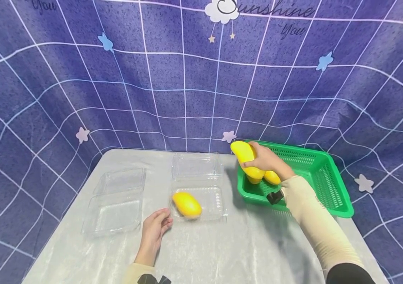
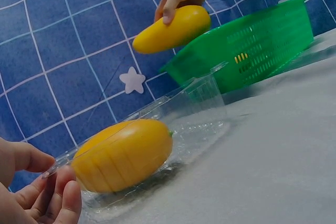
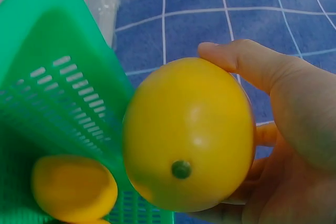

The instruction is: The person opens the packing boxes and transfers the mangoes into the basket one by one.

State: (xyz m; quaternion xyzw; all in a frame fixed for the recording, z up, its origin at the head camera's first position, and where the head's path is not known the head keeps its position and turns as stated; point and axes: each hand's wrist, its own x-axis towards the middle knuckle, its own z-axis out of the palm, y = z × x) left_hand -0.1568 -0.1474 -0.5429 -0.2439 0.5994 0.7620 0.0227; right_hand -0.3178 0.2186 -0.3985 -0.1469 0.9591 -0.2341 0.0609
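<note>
A yellow mango [image 3: 189, 129] is gripped by my right hand [image 1: 266, 159] above the left end of the green basket [image 1: 332, 177]. Other mangoes [image 3: 73, 187] lie inside that basket below it. Another mango [image 1: 187, 204] rests in the left part of an opened clear plastic box [image 1: 212, 203]. At that box's left edge, my left hand [image 1: 155, 227] pinches the rim between thumb and fingers, as the left wrist view shows [image 2: 47, 182].
A second clear plastic box [image 1: 114, 213] stands opened on the left of the pale tabletop [image 1: 201, 252]. Behind the table hangs a blue grid-patterned cloth [image 1: 165, 98] with stars.
</note>
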